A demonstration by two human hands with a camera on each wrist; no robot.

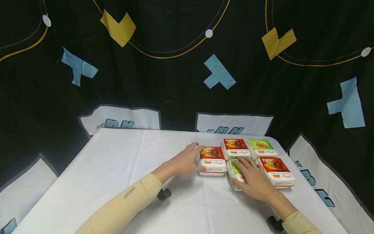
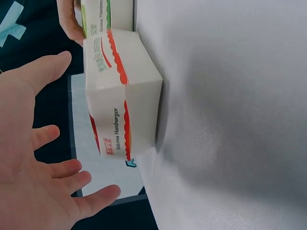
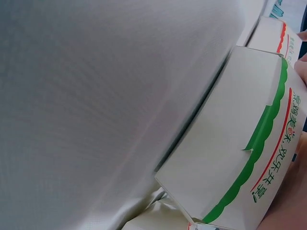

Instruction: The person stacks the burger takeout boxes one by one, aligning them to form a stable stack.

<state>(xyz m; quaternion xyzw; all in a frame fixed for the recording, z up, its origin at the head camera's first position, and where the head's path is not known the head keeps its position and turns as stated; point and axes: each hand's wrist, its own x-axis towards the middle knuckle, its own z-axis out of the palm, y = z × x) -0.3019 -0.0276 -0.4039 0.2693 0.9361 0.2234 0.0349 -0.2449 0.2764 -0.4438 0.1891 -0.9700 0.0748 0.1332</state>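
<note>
A red-topped white burger box stands at the left end of a group of burger boxes. My left hand is beside it with fingers spread, thumb near the front corner. In the left wrist view, space shows between that hand and the box. My right hand rests over a green-topped burger box, fingers extended across its top and thumb at its left edge, hiding much of it. The right wrist view shows this box's white side with a scalloped green band, close over the cloth.
Behind stand another red-topped box and a green-topped box. A red-topped box sits right of my right hand. White cloth covers the table, its right edge near the boxes. A black curtain hangs behind.
</note>
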